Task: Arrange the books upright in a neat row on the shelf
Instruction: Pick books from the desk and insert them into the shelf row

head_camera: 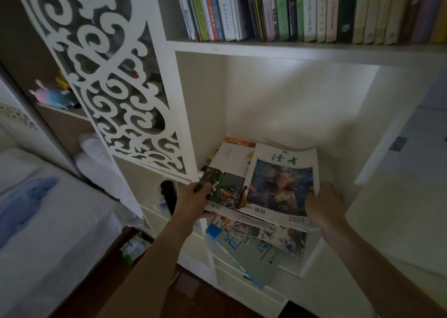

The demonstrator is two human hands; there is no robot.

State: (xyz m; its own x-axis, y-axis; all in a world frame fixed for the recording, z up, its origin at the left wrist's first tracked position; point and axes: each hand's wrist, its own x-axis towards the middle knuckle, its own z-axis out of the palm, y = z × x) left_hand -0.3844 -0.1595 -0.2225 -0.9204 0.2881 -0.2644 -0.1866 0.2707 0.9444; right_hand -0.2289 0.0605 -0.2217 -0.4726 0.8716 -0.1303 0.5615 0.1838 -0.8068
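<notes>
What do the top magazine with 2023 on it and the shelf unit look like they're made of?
Top magazine: thin, soft-cover paper with what looks like a coated printed cover; its far edge curves as both hands hold the stack. Shelf unit: seemingly white painted or laminated board, smooth and matte; the core isn't visible.

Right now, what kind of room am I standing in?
Most likely a bedroom at home. A white bookcase holds a row of upright books, a bed with pale bedding sits at its left, and your left hand and right hand hold magazines.
</notes>
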